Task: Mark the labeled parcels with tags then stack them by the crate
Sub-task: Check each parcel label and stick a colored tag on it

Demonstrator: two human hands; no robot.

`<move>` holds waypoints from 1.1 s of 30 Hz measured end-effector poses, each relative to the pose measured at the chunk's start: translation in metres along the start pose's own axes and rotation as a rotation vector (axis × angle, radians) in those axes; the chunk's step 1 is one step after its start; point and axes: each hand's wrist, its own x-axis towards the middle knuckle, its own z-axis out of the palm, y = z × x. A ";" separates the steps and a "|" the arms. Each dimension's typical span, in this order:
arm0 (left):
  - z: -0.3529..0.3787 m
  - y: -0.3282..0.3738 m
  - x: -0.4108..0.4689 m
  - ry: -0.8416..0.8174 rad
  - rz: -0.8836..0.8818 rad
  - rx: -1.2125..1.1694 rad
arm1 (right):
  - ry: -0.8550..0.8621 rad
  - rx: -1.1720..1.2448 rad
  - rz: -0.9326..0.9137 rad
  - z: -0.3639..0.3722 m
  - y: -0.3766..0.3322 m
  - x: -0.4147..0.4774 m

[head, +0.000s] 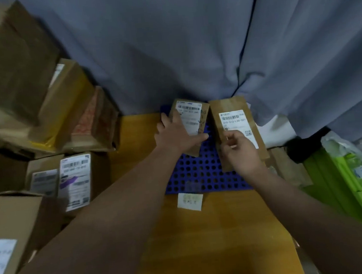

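Two small brown parcels with white shipping labels rest on a blue perforated crate (202,174) at the far end of a yellow table (208,234). My left hand (175,135) grips the left parcel (192,115), fingers over its top and thumb along its lower edge. Beside it, the right parcel (233,115) lies under my right hand (239,150), whose curled fingers pinch something small and pale over the label; I cannot tell what it is. A white sheet of tags (190,201) lies on the table just in front of the crate.
Stacks of labelled cardboard boxes (75,181) fill the left side, from table level up to a tall pile (11,65). A grey curtain (188,46) hangs behind the table. Green packaging and plastic bags (348,181) crowd the right edge.
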 end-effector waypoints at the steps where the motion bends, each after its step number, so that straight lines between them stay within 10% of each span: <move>1: 0.004 0.005 0.007 -0.039 -0.018 0.051 | 0.019 -0.008 -0.009 -0.003 0.000 0.007; 10: 0.017 -0.001 0.013 -0.016 -0.052 0.117 | 0.004 0.039 -0.018 0.003 0.003 0.029; 33: -0.017 -0.169 -0.195 0.442 0.106 -0.676 | -0.308 0.662 0.050 0.103 -0.040 -0.129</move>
